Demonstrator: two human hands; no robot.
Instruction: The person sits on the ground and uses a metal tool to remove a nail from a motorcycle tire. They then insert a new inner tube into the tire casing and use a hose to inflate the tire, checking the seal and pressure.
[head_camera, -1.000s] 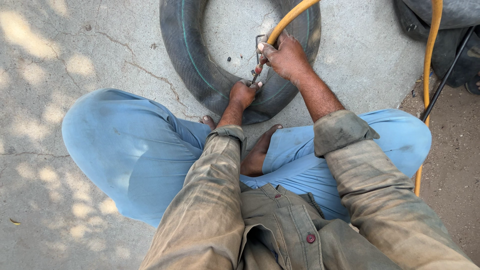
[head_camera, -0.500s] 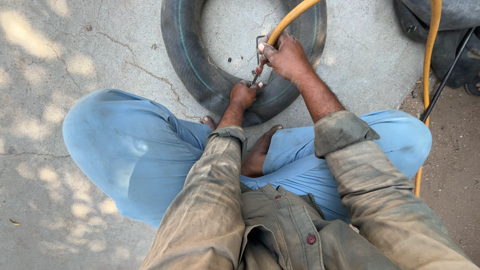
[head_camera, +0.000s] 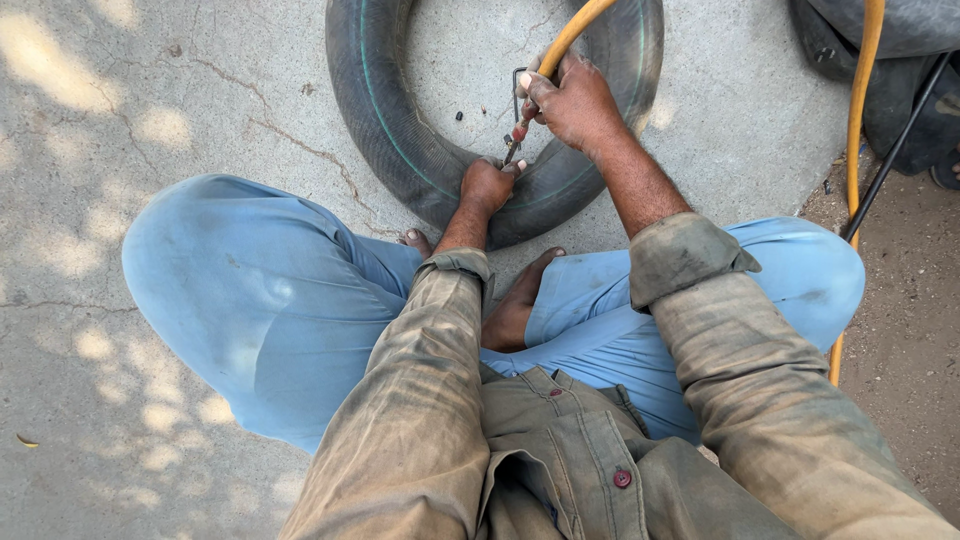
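Observation:
A black rubber inner tube (head_camera: 395, 125) lies on the concrete in front of my crossed legs. My left hand (head_camera: 487, 185) pinches the valve on the tube's near inner edge. My right hand (head_camera: 570, 100) grips the metal nozzle at the end of a yellow air hose (head_camera: 572, 35), pressing its red-tipped end (head_camera: 517, 135) down onto the valve just above my left fingers. The valve itself is mostly hidden by both hands.
The yellow hose (head_camera: 858, 120) loops round on the right, next to a thin black cable (head_camera: 890, 150) and dark rubber tubes (head_camera: 880, 40) at the top right. Cracked concrete (head_camera: 150, 110) spreads to the left; bare dirt (head_camera: 905, 330) lies on the right.
Both hands stay on the valve and nozzle. The view has shifted slightly; the tube and hands sit a little further right in the picture.

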